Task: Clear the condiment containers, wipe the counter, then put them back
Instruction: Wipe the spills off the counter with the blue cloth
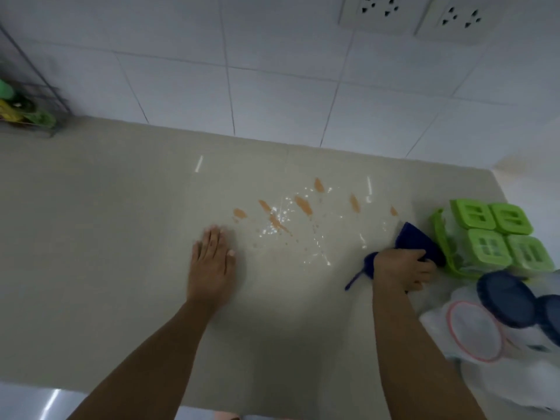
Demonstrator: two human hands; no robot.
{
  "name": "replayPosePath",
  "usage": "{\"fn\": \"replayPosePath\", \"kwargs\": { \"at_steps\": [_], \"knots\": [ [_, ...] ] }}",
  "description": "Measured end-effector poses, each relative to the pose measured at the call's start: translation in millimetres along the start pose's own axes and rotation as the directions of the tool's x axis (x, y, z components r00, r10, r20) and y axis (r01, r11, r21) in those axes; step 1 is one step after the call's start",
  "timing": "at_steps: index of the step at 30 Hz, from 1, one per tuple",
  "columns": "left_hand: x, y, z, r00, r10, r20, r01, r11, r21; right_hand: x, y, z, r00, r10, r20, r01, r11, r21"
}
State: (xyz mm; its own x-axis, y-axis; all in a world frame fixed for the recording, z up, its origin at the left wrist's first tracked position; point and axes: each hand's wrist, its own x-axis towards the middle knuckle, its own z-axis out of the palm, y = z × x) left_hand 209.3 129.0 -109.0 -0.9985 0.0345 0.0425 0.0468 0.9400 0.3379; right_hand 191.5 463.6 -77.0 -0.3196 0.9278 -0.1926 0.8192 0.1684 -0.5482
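Note:
Orange smears and wet droplets (298,212) stain the middle of the beige counter (106,237). My left hand (212,262) lies flat on the counter, fingers apart, just left of the stains. My right hand (403,268) grips a dark blue cloth (416,242) at the right, beside the containers. A green-lidded four-part condiment set (500,234) stands at the right edge. In front of it sit two clear jars with dark blue lids (504,298) and a clear container with a pink-rimmed lid (474,331).
White tiled wall (272,86) runs behind the counter, with two power sockets (418,13) at the upper right. A wire rack (27,113) with green and yellow items stands at the far left corner. The counter's front edge (151,398) is near the bottom.

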Motion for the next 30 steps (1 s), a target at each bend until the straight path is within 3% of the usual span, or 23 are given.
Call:
{"fn": "replayPosePath", "kwargs": {
  "at_steps": [4,9,14,17,20,23,28,30],
  "knots": [
    [12.3,-12.0,-3.9,0.995,-0.095,0.006,0.095,0.992,0.078,23.2,-30.4,9.5,0.975,-0.199,0.098,0.208,0.974,-0.093],
    [17.7,-12.0,0.2,0.986,-0.165,0.034,0.159,0.977,0.140,6.2,-7.2,14.7,0.839,-0.520,0.162,0.540,0.832,-0.128],
    [18.0,-11.4,-0.4,0.983,-0.179,0.035,0.172,0.975,0.141,7.7,18.4,6.2,0.914,-0.406,-0.004,0.401,0.904,-0.146],
    [18.2,-11.5,0.9,0.981,-0.189,0.031,0.184,0.973,0.137,39.2,-17.0,17.1,0.950,-0.311,0.007,0.309,0.941,-0.135],
    [18.1,-10.6,1.3,0.981,-0.194,0.027,0.189,0.973,0.132,62.1,-61.9,28.6,0.943,-0.319,0.096,0.330,0.933,-0.141],
    [19.6,-11.1,-0.1,0.981,-0.195,0.024,0.190,0.974,0.127,50.3,-86.4,46.6,0.849,-0.488,0.203,0.521,0.836,-0.170],
    [18.9,-11.5,0.1,0.980,-0.196,0.031,0.191,0.974,0.120,2.1,-55.0,52.5,0.532,-0.772,0.349,0.841,0.531,-0.107],
    [19.0,-11.0,-0.2,0.980,-0.196,0.029,0.191,0.975,0.116,-4.4,-25.7,37.7,0.479,-0.807,0.345,0.875,0.473,-0.108]
  ]
}}
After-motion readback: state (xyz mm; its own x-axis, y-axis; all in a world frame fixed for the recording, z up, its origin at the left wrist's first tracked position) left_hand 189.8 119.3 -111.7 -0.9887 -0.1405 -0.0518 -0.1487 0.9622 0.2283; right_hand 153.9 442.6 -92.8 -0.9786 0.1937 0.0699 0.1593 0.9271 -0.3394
